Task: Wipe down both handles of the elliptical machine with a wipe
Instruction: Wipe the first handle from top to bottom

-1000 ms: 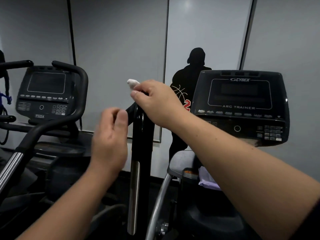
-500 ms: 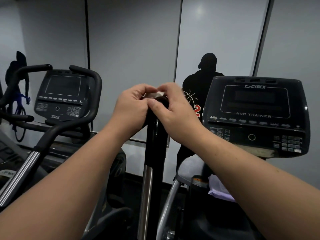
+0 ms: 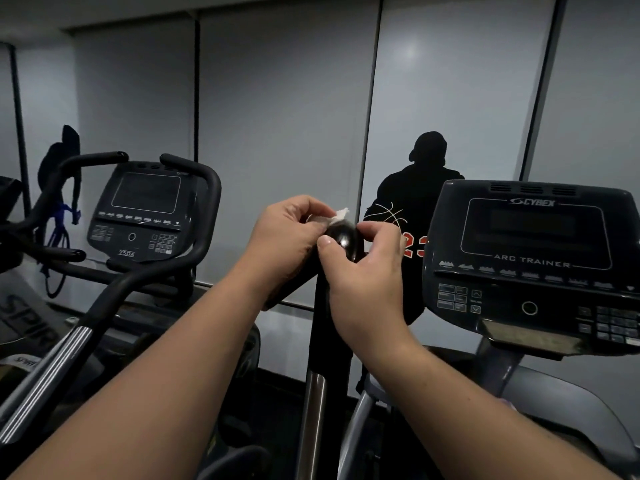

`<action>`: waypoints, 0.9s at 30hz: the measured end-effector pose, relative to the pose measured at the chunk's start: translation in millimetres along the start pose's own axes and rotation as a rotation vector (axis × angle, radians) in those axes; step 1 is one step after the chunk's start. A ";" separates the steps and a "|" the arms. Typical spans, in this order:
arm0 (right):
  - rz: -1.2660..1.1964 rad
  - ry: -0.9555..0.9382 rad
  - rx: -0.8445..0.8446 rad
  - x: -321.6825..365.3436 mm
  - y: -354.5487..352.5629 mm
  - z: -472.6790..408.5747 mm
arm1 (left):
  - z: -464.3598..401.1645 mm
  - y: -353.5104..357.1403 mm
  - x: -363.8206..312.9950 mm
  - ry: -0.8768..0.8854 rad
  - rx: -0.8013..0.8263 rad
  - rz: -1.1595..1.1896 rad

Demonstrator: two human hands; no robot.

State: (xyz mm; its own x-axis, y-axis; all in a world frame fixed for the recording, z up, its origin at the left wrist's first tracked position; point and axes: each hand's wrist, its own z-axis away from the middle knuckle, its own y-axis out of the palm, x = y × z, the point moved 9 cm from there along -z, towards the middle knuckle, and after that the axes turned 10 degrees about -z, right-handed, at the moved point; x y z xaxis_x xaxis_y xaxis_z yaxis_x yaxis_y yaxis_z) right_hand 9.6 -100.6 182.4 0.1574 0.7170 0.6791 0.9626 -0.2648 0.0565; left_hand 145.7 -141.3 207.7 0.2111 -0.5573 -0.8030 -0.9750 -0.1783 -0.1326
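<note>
Both hands meet at the rounded top of the black handle [image 3: 341,237]. The left hand [image 3: 287,237] pinches the white wipe [image 3: 337,216] against the knob; the right hand [image 3: 363,275] curls loosely around the handle, probably steadying it.

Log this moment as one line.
stage: wiping handle top | left hand: pinching wipe | right hand: steadying handle | console: untouched

Your left hand [image 3: 287,233] & right hand [image 3: 363,278]: both bare, no gloves, rings or watch; forearms uncovered to frame edge, short nails, no sleeves visible
</note>
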 end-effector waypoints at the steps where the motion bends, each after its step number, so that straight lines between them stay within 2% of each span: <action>1: 0.001 -0.004 0.006 0.5 0.4 -0.1 | -1.9 -0.6 3.4 -0.023 -0.009 -0.020; 6: 0.051 -0.038 0.003 0.2 0.0 0.2 | -8.7 2.3 2.8 0.006 -0.080 -0.022; 10: 0.025 -0.034 0.008 1.6 1.5 0.6 | -9.5 3.8 19.5 -0.057 -0.106 -0.046; 14: -0.008 -0.037 0.030 3.1 1.9 0.6 | -8.9 0.9 18.5 -0.027 -0.163 0.009; 18: -0.015 -0.055 0.031 4.9 0.0 1.2 | -7.1 4.0 26.8 -0.074 -0.127 0.037; 22: -0.045 -0.048 0.008 -0.1 -0.6 -1.2 | -5.5 1.7 17.2 -0.015 -0.149 0.057; 27: -0.026 -0.066 -0.019 -2.0 -1.4 -1.2 | -7.2 3.3 30.5 -0.078 -0.111 0.037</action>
State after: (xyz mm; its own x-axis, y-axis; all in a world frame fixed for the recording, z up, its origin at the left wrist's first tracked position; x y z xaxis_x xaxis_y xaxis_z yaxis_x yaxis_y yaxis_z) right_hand 7.6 -102.4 181.8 0.1469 0.7650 0.6271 0.9623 -0.2571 0.0883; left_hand 149.3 -164.7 187.0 0.1647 -0.5017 -0.8492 -0.9676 -0.2493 -0.0403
